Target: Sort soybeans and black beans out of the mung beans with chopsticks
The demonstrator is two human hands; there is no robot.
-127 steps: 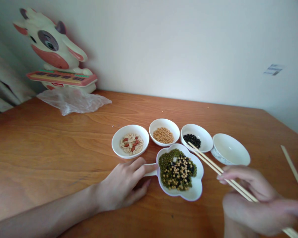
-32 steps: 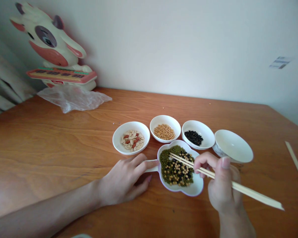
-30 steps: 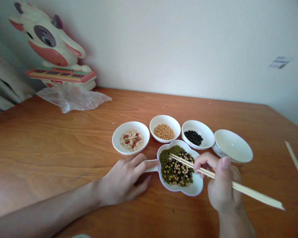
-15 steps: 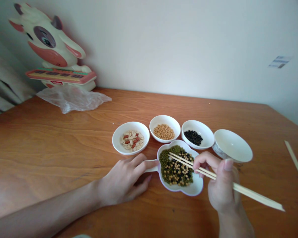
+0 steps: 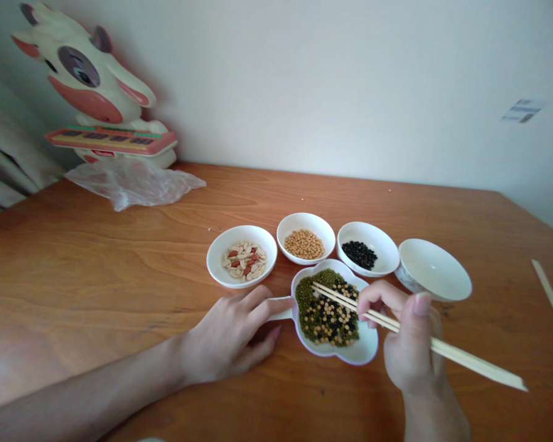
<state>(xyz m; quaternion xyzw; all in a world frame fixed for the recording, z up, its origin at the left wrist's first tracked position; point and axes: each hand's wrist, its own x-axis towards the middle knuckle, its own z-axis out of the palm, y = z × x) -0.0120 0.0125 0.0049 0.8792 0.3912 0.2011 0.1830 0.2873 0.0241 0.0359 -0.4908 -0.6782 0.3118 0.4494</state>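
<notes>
A white flower-shaped dish (image 5: 366, 348) holds a mix of green, yellow and black beans. My left hand (image 5: 230, 334) rests on the table with its fingers closed on the dish's short handle (image 5: 281, 312). My right hand (image 5: 408, 344) grips a pair of wooden chopsticks (image 5: 461, 358); their tips lie over the mixed beans near the dish's far left side. Behind the dish stand a bowl of peanuts (image 5: 242, 256), a bowl of yellow beans (image 5: 305, 238), a bowl of black beans (image 5: 367, 248) and an empty white bowl (image 5: 433, 277).
The wooden table (image 5: 96, 264) runs back to a pale wall. A cartoon cow toy (image 5: 92, 92) stands at the far left corner on a crumpled clear plastic bag (image 5: 133, 184). A paper chopstick sleeve (image 5: 552, 298) lies at the right edge.
Since 4.2 s ago my right hand brought the chopsticks from over the black-bean bowl down into the mixed dish. In the last second the tips barely shifted. My left hand stayed put.
</notes>
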